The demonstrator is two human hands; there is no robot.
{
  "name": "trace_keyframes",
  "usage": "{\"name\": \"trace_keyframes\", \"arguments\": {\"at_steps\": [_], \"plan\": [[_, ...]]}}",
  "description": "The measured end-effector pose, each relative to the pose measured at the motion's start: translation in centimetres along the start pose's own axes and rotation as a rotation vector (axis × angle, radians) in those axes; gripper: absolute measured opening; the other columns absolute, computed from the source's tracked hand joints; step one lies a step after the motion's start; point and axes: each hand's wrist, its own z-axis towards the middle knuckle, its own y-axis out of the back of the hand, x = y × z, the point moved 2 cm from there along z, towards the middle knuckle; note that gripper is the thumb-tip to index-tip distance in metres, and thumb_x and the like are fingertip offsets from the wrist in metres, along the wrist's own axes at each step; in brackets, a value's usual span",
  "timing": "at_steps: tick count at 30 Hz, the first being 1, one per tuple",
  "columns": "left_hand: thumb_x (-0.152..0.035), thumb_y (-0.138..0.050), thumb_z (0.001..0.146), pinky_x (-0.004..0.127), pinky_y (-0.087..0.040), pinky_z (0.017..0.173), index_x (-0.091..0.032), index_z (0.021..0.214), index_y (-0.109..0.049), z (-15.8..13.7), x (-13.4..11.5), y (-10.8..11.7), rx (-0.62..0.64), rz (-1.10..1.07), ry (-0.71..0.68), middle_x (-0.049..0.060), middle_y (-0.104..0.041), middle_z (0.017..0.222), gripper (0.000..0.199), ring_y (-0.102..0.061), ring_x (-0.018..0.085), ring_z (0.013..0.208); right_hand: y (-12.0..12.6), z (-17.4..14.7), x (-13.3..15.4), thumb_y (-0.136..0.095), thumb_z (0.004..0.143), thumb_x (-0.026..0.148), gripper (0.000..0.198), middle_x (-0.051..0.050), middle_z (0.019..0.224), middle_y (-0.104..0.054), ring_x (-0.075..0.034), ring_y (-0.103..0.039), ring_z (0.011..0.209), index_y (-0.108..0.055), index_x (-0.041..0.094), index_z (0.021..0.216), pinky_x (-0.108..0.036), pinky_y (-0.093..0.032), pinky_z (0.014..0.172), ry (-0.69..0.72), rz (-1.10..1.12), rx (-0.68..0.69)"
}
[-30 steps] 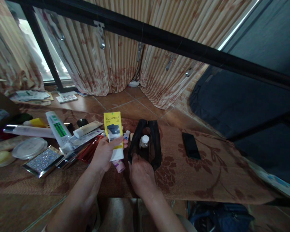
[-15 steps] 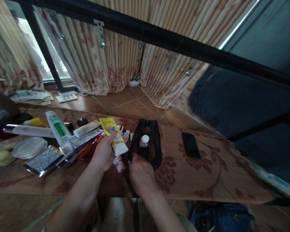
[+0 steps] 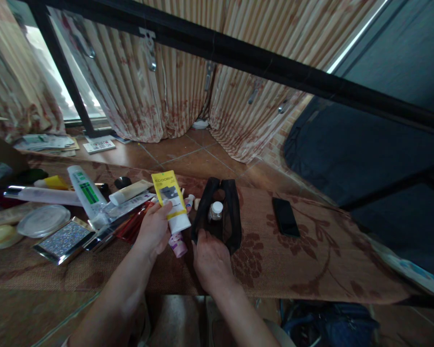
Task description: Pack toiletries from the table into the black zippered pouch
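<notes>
The yellow-and-white tube (image 3: pixel 169 194) is held aloft over the middle of the desk (image 3: pixel 332 262), its printed face showing; the left hand (image 3: pixel 154 231) has its grip closed on it, thumb across the front. The yellow end juts beyond the grip toward the far edge, while the white end angles toward the black pouch (image 3: pixel 236 212). The right hand (image 3: pixel 212 258) touches the pouch's near end, its fingertips partly hidden inside, so I cannot tell how firm that grip is. A white-capped bottle (image 3: pixel 216 212) sits in the pouch. A pink tube (image 3: pixel 178 245) lies just below the yellow one. Cosmetics, among them a glittery compact (image 3: pixel 64 239), crowd the desk's left end; a black phone (image 3: pixel 285 217) lies right of the pouch
</notes>
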Motion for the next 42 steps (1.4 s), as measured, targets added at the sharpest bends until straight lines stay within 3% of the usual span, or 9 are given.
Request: {"name": "trace_keyframes", "arguments": {"at_steps": [8, 11, 15, 19, 23, 27, 34, 42], "plan": [[-0.019, -0.042, 0.09, 0.031, -0.058, 0.067, -0.01, 0.106, -0.057, 0.4, -0.4, 0.4, -0.048, -0.047, 0.043, 0.009, -0.069, 0.084, 0.024, -0.068, 0.017, 0.069, -0.1, 0.0, 0.0, -0.041, 0.091, 0.02, 0.018, -0.01, 0.09, -0.066, -0.024, -0.064, 0.083, -0.056, 0.014, 0.1, -0.032, -0.046, 0.068, -0.004, 0.001, -0.001], [-0.021, -0.042, 0.09, 0.028, -0.058, 0.066, -0.009, 0.106, -0.058, 0.3, -0.8, 0.3, 0.035, -0.144, 0.108, 0.009, -0.068, 0.084, 0.025, -0.067, 0.017, 0.07, 0.0, 0.0, 0.0, -0.041, 0.091, 0.021, 0.018, -0.011, 0.088, -0.065, -0.024, -0.063, 0.083, -0.056, 0.014, 0.099, -0.032, -0.046, 0.067, -0.002, -0.003, 0.009], [-0.008, -0.046, 0.078, 0.032, -0.058, 0.068, -0.008, 0.11, -0.057, -0.1, -1.1, 0.1, 0.188, -0.15, 0.154, 0.01, -0.068, 0.089, 0.033, -0.068, 0.019, 0.075, 0.0, 0.0, 0.0, -0.041, 0.091, 0.02, 0.018, -0.01, 0.088, -0.066, -0.024, -0.064, 0.082, -0.056, 0.014, 0.1, -0.032, -0.046, 0.067, 0.003, -0.007, 0.003], [0.0, -0.048, 0.068, 0.031, -0.058, 0.064, -0.011, 0.115, -0.055, -0.3, -0.9, 0.1, 0.221, -0.085, 0.131, 0.009, -0.067, 0.091, 0.048, -0.068, 0.019, 0.073, -0.3, 0.1, -0.1, -0.04, 0.092, 0.018, 0.019, -0.01, 0.088, -0.066, -0.024, -0.064, 0.08, -0.056, 0.015, 0.1, -0.033, -0.046, 0.065, 0.003, -0.016, -0.009], [0.001, -0.05, 0.065, 0.022, -0.054, 0.051, -0.013, 0.115, -0.056, -0.1, -0.6, 0.3, 0.172, 0.002, 0.09, 0.007, -0.068, 0.089, 0.052, -0.066, 0.015, 0.063, -0.4, 0.1, -0.2, -0.04, 0.091, 0.018, 0.019, -0.009, 0.089, -0.066, -0.023, -0.063, 0.08, -0.056, 0.015, 0.102, -0.032, -0.045, 0.065, 0.005, -0.007, -0.02], [-0.006, -0.052, 0.074, 0.019, -0.047, 0.041, -0.009, 0.11, -0.058, 0.0, -0.5, 0.5, 0.091, 0.075, 0.1, 0.009, -0.068, 0.081, 0.037, -0.063, 0.014, 0.054, -0.3, 0.1, -0.1, -0.04, 0.092, 0.017, 0.019, -0.01, 0.089, -0.066, -0.022, -0.063, 0.082, -0.056, 0.015, 0.101, -0.031, -0.045, 0.067, 0.013, 0.002, 0.002], [-0.027, -0.04, 0.091, 0.022, -0.046, 0.038, -0.009, 0.114, -0.056, 0.1, -0.9, 0.2, 0.054, 0.031, 0.092, 0.009, -0.066, 0.071, 0.033, -0.06, 0.015, 0.047, -0.3, 0.1, 0.0, -0.04, 0.092, 0.018, 0.02, -0.011, 0.09, -0.065, -0.023, -0.063, 0.083, -0.056, 0.014, 0.102, -0.031, -0.045, 0.067, 0.002, -0.01, 0.007], [-0.032, -0.035, 0.093, 0.024, -0.045, 0.036, -0.008, 0.119, -0.053, 0.1, -1.0, 0.1, 0.021, 0.022, 0.099, 0.009, -0.066, 0.071, 0.04, -0.059, 0.016, 0.046, -0.5, 0.0, -0.1, -0.04, 0.092, 0.02, 0.018, -0.01, 0.091, -0.065, -0.023, -0.063, 0.083, -0.056, 0.015, 0.1, -0.032, -0.045, 0.067, 0.015, -0.005, -0.012]]}}
